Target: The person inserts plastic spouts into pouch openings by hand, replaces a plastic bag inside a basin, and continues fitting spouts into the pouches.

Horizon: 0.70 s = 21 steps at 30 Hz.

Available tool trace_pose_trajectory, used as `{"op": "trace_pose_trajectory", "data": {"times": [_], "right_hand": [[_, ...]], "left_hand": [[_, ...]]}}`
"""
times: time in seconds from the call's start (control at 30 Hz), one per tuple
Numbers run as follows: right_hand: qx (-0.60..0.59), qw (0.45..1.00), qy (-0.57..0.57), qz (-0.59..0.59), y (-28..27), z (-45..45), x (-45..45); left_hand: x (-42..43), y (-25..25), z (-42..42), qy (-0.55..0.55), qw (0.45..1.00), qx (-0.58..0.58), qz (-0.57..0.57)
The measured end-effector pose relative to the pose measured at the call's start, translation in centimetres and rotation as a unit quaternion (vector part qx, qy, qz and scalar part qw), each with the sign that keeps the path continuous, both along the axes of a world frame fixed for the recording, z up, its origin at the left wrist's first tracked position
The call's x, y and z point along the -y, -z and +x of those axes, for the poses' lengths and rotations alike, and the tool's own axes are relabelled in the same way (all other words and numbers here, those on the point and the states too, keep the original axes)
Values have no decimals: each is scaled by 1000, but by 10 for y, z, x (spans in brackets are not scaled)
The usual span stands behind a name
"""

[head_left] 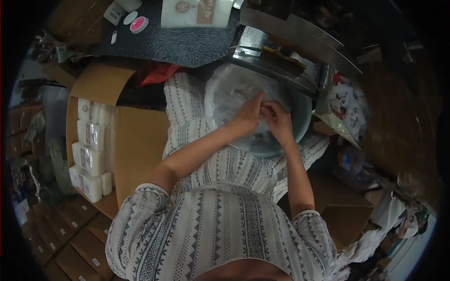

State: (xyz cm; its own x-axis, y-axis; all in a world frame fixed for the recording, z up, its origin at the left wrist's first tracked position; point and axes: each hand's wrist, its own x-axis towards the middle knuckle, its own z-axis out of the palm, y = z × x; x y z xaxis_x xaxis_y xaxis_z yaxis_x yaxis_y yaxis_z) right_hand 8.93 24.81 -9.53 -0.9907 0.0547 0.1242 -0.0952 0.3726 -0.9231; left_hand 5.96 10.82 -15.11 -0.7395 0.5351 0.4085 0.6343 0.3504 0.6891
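Observation:
A grey-green basin (303,119) rests on my lap, lined or filled with clear plastic film or bags (227,91). Above it, my left hand (247,116) has its fingers pressed together and pointing away from me. My right hand (280,122) meets it at the fingertips, its fingers bent in a pinch. Whatever lies between the fingertips is too small or hidden to make out. Both hands are over the plastic, near the middle of the basin.
At my left, an open cardboard box (140,154) holds several white wrapped packs (89,159). A metal machine (276,58) stands beyond the basin, beside a grey furry mat (192,44) and a pink round container (138,25). White scraps (347,105) fill a container at right.

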Motion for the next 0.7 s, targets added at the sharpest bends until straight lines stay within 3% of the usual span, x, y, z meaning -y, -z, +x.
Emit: {"op": "trace_pose_trajectory", "data": {"times": [0.03,0.1,0.13,0.2,0.23,0.27,0.3,0.33,0.4,0.47,0.5,0.53,0.57,0.6,0.63,0.7], "right_hand": [[-1,1000,0,-1,2,-4,-3],[-72,977,17,198,5,-7,-7],[-72,977,17,199,4,-7,-9],[-74,975,167,127,1,-6,-11],[-76,975,165,126,0,-3,-5],[-122,971,115,167,-2,6,4],[-168,961,63,208,-4,13,8],[-169,961,63,209,0,15,7],[-140,957,-64,245,6,19,6],[-143,974,-20,177,-2,10,3],[-139,985,22,105,-6,7,5],[-133,985,21,104,-3,5,9],[-43,998,31,-31,2,-6,13],[46,985,41,-164,6,-16,14],[44,984,43,-165,12,-20,7],[260,955,-52,-133,30,-27,-15]], "left_hand": [[2,-1,-4,9,1000,24,-17],[7,-7,-9,18,998,51,-33],[11,-16,-16,37,990,117,-63],[16,-29,-30,52,977,185,-91],[18,-34,-41,55,903,426,22],[20,-35,-46,55,758,636,133],[19,-30,-47,54,756,638,134],[18,-23,-50,44,740,648,175],[16,-20,-46,35,721,658,213],[14,-25,-39,30,879,472,57],[13,-22,-36,28,878,474,57],[12,-18,-30,108,970,216,-9],[10,-15,-28,180,979,-67,-74],[11,-17,-33,181,978,-70,-74],[14,-20,-38,163,984,-65,-42],[14,-20,-45,144,987,-65,-10]]}}
